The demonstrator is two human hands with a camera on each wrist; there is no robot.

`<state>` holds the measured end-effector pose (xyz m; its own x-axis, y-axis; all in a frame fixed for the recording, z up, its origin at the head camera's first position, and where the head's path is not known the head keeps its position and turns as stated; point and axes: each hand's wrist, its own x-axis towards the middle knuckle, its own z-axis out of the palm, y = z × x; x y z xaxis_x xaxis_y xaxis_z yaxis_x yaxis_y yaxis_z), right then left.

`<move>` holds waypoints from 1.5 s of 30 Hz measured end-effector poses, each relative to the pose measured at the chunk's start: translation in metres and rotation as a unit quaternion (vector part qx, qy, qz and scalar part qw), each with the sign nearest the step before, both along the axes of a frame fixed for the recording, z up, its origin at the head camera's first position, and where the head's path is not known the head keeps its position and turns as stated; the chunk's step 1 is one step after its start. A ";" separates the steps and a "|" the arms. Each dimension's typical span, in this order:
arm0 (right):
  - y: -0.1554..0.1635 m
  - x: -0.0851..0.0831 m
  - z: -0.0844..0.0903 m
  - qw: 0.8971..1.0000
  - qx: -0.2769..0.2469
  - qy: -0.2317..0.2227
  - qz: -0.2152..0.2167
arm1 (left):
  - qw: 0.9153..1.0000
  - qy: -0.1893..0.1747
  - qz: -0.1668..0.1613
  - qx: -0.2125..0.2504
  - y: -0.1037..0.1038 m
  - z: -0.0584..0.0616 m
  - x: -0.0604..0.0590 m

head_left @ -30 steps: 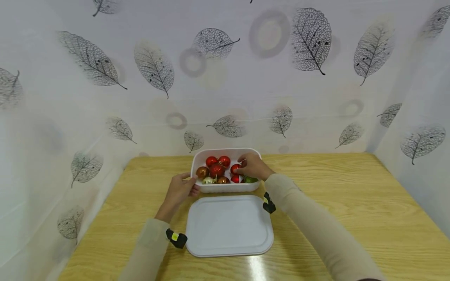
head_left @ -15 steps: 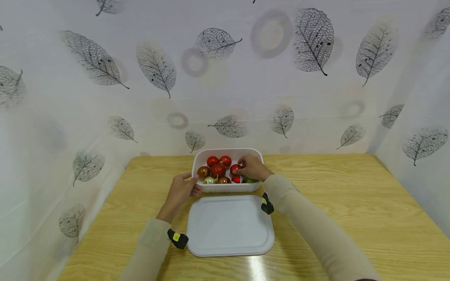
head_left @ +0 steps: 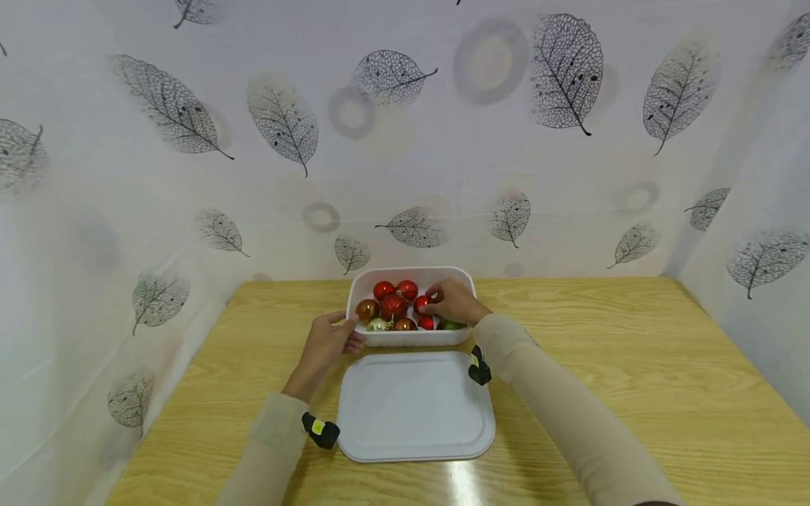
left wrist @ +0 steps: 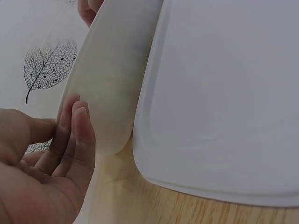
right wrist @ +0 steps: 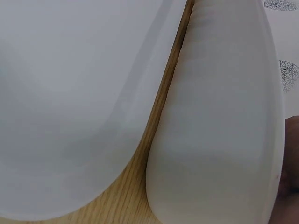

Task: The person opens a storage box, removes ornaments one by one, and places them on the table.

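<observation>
A white plastic box [head_left: 414, 339] stands at the back of the table with several Christmas balls in it. My left hand [head_left: 324, 344] holds its front left corner, thumb at the rim and fingers along the outer wall, as the left wrist view shows too. Inside the box on the right, my right hand [head_left: 455, 302] pinches a shiny red Christmas ball [head_left: 421, 303]. Left of that lie a larger red ball [head_left: 394, 306], two red balls behind it and a brown ball [head_left: 367, 309]. The right wrist view shows the box wall [right wrist: 219, 116] hiding most of the right hand.
A white lid [head_left: 416, 407] lies flat on the wooden table [head_left: 601, 365] just in front of the box. Along the box's front wall sit a pale gold ball [head_left: 378, 325], another brown one, a small red one and a green one [head_left: 451, 325]. A leaf-patterned curtain [head_left: 418, 161] hangs behind.
The red ball in my right hand has shifted slightly left inside the box. My left hand keeps its place at the corner.
</observation>
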<state>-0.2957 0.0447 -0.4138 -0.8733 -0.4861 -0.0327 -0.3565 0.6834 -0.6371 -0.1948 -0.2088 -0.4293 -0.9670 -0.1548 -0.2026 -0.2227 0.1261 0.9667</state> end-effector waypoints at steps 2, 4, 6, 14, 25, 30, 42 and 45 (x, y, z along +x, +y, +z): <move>-0.001 0.001 0.001 1.000 0.003 -0.003 -0.003 | 1.000 -0.003 -0.001 0.002 0.000 0.000 -0.001; -0.001 0.001 0.002 1.000 0.003 -0.006 -0.003 | 1.000 -0.003 -0.001 0.005 0.000 0.000 -0.001; -0.001 0.001 0.002 1.000 0.002 -0.006 -0.003 | 1.000 -0.002 -0.002 0.007 0.000 0.001 -0.001; -0.002 0.001 0.002 1.000 -0.006 0.001 0.002 | 1.000 -0.006 0.002 0.009 0.001 0.002 0.000; 0.005 0.002 0.013 0.999 -0.045 -0.007 0.017 | 1.000 0.008 0.008 0.018 0.001 0.000 0.001; 0.012 0.001 0.018 0.999 -0.034 0.004 0.023 | 1.000 0.009 0.009 0.011 0.002 -0.001 0.002; 0.032 0.004 0.041 0.999 -0.037 -0.006 0.006 | 1.000 0.012 0.006 0.018 0.002 0.000 0.002; 0.038 0.004 0.047 0.999 -0.044 -0.008 0.001 | 1.000 0.013 0.003 0.023 0.002 0.002 0.003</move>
<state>-0.2914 0.0832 -0.3670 -0.8717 -0.4901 -0.0044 -0.3472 0.6238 -0.7002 -0.1919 -0.2063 -0.4278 -0.9711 -0.1513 -0.1847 -0.1982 0.0799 0.9769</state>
